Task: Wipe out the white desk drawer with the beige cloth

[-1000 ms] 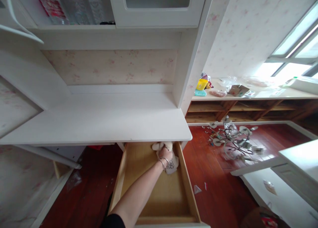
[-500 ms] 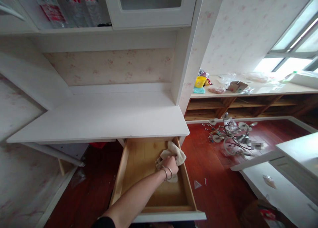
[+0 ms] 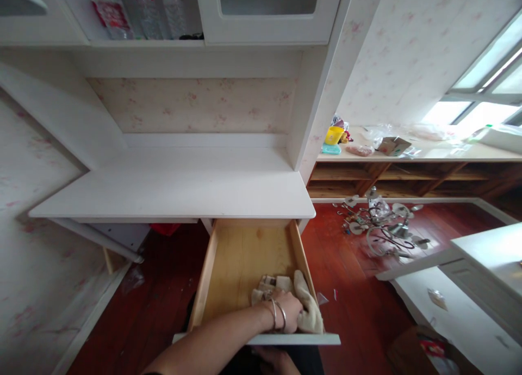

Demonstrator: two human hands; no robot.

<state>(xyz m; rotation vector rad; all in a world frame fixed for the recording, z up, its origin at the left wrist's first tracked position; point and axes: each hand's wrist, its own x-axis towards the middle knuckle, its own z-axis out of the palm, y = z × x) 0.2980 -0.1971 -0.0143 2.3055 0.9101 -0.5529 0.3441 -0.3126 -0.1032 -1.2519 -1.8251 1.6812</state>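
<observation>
White desk furniture with a red wooden floor around it fills the room, and under the desktop (image 3: pixel 175 192) a pale wooden drawer (image 3: pixel 244 255) is pulled out. Inside it, at the front right corner, lies a beige cloth (image 3: pixel 304 307), and the left hand (image 3: pixel 287 309), with two bangles on the wrist, presses on this cloth with fingers curled around it. Below the drawer front the right hand (image 3: pixel 277 360) is only partly visible, so I cannot tell its grip; a metal chandelier (image 3: pixel 381 225) lies on the floor at the right.
</observation>
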